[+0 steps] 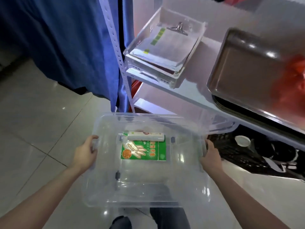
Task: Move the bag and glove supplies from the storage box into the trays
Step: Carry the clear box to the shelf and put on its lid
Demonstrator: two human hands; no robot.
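Left hand [85, 152] and right hand [212, 156] grip opposite sides of the clear storage box [148, 195]; a green glove pack [145, 150] and a bag roll [146, 136] lie inside.

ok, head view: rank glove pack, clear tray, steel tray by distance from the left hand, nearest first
From the left hand, gripping the box's left rim:
1. Glove pack: green, inside the box, just right of the hand.
2. Clear tray: on the shelf, up and ahead.
3. Steel tray: on the shelf, far right.
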